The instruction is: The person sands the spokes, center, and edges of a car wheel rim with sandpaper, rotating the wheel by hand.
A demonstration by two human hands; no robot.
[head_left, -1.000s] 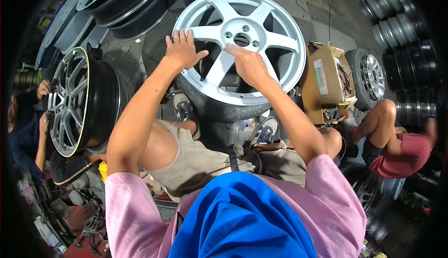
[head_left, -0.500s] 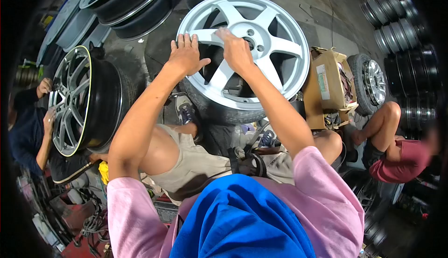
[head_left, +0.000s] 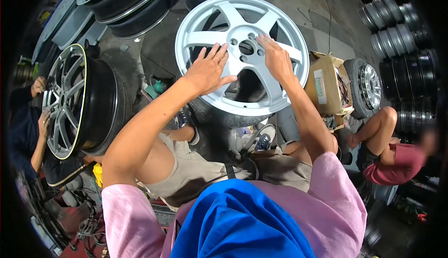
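A white six-spoke wheel rim (head_left: 207,38) lies face up in front of me, on top of a black tyre (head_left: 233,118). My left hand (head_left: 210,70) is spread over its lower-left part, fingers apart and thumb out, covering part of a spoke. On the other side of the hub, my right hand (head_left: 277,61) presses its fingertips to the face near the bolt holes. Those fingers are close together; whatever may be under them is hidden, and the thumb does not show.
At left, a co-worker's hands (head_left: 43,123) touch a grey multi-spoke wheel (head_left: 63,101). More rims (head_left: 135,15) stand behind. To the right are a cardboard box (head_left: 322,83), a chrome wheel (head_left: 371,86), a seated person (head_left: 394,162) and stacked rims (head_left: 396,38).
My right hand has moved from the left spoke and hub across to the hub's right side. My left hand has shifted right and down from the rim's edge. The wheel stays put.
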